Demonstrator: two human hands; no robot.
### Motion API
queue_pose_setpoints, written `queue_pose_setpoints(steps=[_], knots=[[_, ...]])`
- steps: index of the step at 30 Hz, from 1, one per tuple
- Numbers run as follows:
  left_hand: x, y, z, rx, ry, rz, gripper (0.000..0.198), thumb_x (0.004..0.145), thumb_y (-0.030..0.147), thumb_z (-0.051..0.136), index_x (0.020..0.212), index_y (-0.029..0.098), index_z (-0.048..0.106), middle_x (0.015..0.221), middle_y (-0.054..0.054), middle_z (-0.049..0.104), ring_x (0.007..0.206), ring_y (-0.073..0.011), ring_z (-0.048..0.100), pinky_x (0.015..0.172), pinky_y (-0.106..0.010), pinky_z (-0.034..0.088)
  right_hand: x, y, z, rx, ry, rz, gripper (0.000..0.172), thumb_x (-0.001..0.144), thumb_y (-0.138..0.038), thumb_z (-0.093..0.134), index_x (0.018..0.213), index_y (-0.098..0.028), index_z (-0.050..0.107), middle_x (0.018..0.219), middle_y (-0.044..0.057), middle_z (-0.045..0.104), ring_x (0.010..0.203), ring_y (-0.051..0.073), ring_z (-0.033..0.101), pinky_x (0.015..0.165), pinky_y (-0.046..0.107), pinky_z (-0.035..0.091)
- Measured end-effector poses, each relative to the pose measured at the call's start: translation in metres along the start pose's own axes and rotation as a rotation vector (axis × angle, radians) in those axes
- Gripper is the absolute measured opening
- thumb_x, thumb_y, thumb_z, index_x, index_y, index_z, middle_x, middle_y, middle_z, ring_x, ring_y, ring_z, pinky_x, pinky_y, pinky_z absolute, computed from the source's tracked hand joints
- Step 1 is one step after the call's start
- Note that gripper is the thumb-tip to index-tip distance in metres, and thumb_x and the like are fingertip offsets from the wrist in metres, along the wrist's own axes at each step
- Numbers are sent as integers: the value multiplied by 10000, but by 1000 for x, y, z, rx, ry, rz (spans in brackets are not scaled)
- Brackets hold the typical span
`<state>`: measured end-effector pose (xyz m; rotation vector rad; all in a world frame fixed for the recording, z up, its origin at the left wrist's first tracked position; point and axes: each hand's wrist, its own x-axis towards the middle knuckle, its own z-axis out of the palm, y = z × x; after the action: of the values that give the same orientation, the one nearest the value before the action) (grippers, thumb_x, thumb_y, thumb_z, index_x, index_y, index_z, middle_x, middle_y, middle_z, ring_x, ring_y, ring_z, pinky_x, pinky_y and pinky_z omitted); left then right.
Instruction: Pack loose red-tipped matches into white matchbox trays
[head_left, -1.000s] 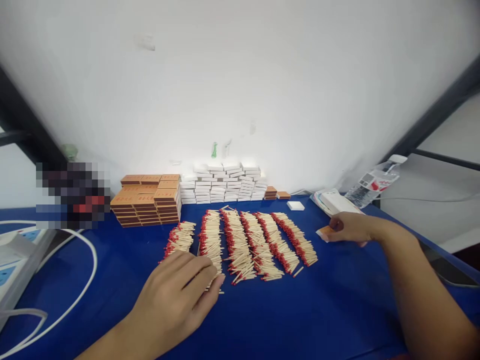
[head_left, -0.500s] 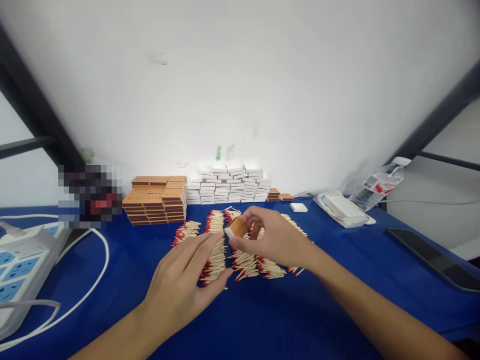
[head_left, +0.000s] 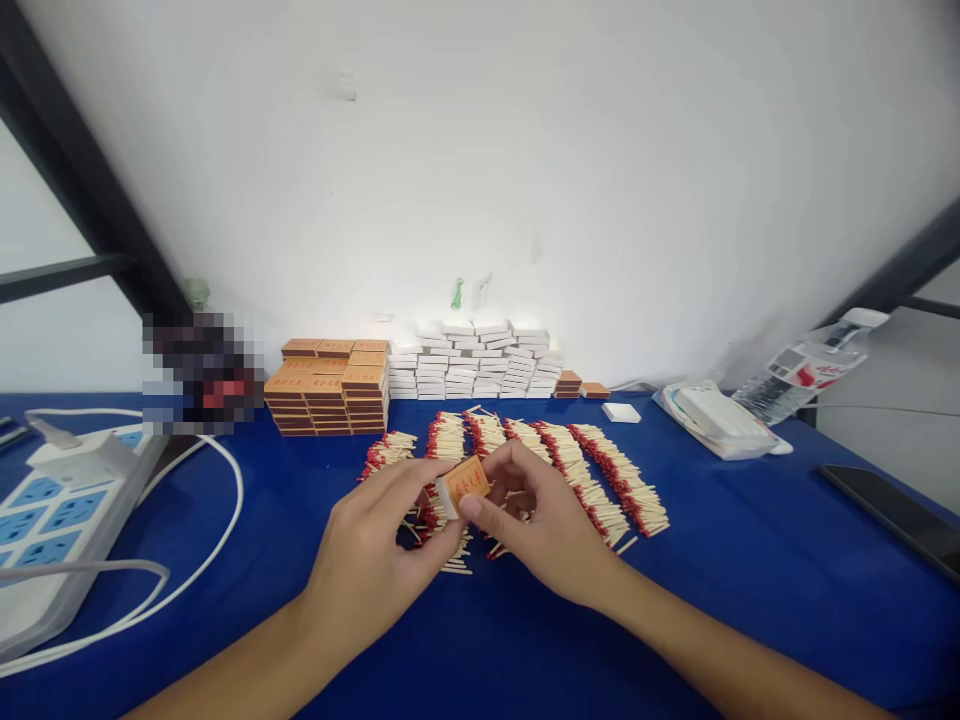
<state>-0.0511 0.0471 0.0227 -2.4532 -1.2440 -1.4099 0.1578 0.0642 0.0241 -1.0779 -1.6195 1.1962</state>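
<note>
My right hand grips an orange-topped matchbox by its right end, the thumb lying on the printed face. At the box's left end, where a white inner tray shows, my left hand pinches it between fingertips above and thumb below. The box is tilted and held above rows of loose matches with red heads. Part of these rows is hidden behind both hands.
Filled-looking stacks of orange matchboxes and white trays stand along the wall. One white tray lies apart. To the right are a plastic bottle, a white packet and a phone; a power strip with cables sits left.
My left hand has closed onto the matchbox's left end. The box has come slightly lower and its printed face turned more toward me. The camera view has shifted left.
</note>
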Motion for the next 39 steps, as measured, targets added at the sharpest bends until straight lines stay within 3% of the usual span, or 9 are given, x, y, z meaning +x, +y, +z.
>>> queue_pose_setpoints(steps=[3, 7, 13, 16, 21, 26, 33, 36, 39], knots=[[3, 2, 0, -112, -28, -107, 301, 908, 244, 780, 1204, 265, 733, 1104, 4, 813, 904, -158, 778, 823, -259, 639, 1, -1, 0, 139, -12, 23, 399, 851, -538, 852, 880, -227, 604, 760, -21, 664, 639, 131, 599, 534, 246, 469], [4, -3, 2, -190, -84, -157, 287, 880, 290, 827, 1159, 260, 765, 1059, 7, 830, 912, -167, 791, 837, -252, 637, -2, 1, 1, 136, -11, 21, 408, 829, -553, 867, 868, -217, 639, 722, -18, 654, 643, 143, 630, 525, 237, 508], [2, -10, 4, -156, -71, -243, 389, 840, 389, 877, 1196, 265, 779, 870, 22, 809, 685, -135, 739, 655, -220, 607, 3, 5, -5, 176, 41, 82, 487, 875, -680, 761, 840, -214, 623, 594, -24, 646, 453, 111, 539, 429, 225, 446], [3, -12, 2, -140, -68, -257, 335, 846, 401, 866, 1145, 266, 796, 750, 43, 762, 600, -119, 693, 587, -206, 569, 9, 4, -12, 162, 67, 89, 511, 851, -699, 771, 813, -212, 624, 578, -16, 649, 455, 119, 544, 438, 235, 451], [6, -16, 1, -105, -42, -262, 351, 849, 467, 854, 1120, 252, 791, 749, 42, 761, 575, -110, 676, 572, -212, 544, 18, 2, -30, 88, 150, 42, 505, 860, -696, 765, 778, -221, 613, 575, -15, 644, 464, 132, 551, 447, 252, 444], [6, -16, 2, -66, -36, -257, 343, 849, 474, 854, 1102, 251, 786, 719, 58, 739, 561, -103, 656, 584, -220, 538, 40, 9, -70, 46, 339, -25, 484, 859, -673, 781, 791, -214, 647, 583, -10, 654, 460, 124, 551, 447, 247, 441], [-1, -12, 3, -70, -98, -228, 406, 856, 468, 857, 1195, 265, 765, 800, 47, 777, 610, -118, 698, 588, -229, 552, 61, 31, -171, -50, 718, -41, 563, 698, -723, 875, 694, -202, 660, 620, 13, 644, 474, 100, 510, 390, 229, 387], [-1, -11, 3, -73, -111, -216, 397, 849, 456, 866, 1182, 277, 748, 829, 54, 784, 669, -133, 735, 620, -235, 569, 62, 42, -202, -57, 777, 8, 564, 687, -709, 883, 647, -198, 646, 618, 35, 648, 484, 105, 500, 387, 236, 389], [-1, -9, 3, -57, -116, -201, 368, 853, 452, 864, 1149, 274, 737, 805, 57, 773, 671, -143, 741, 625, -245, 572, 60, 44, -208, -43, 749, 47, 548, 679, -680, 900, 677, -178, 682, 708, 87, 719, 505, 108, 522, 393, 238, 411]])
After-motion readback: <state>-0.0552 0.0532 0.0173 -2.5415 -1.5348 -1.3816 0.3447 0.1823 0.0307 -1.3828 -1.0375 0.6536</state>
